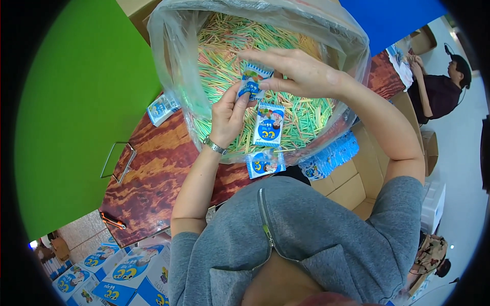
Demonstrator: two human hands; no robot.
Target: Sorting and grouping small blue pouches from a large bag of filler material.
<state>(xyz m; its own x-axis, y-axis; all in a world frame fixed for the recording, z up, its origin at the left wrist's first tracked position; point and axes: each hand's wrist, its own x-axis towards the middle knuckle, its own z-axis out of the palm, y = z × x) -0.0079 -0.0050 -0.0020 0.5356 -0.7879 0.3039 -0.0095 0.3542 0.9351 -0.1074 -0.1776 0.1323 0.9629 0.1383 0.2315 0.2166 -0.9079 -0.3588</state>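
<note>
Left hand: yours (228, 116), thumb and fingers pinching the small packet (255, 74) by its lower part.
Right hand: yours (309, 74), fingers stretched across the packet's top, thumb at its right edge; whether it grips cannot be told.
Packet position: tilted, above the coloured sticks (306, 115) in the plastic bag (176, 56).
Second packet (269, 125): just below your held one, over the sticks.
Third packet (266, 163): at the bag's near edge.
Wristwatch (215, 145): on your left wrist.

Left fingers (240, 105) pinched, right fingers (263, 58) extended, elbows (407, 162) bent.
</note>
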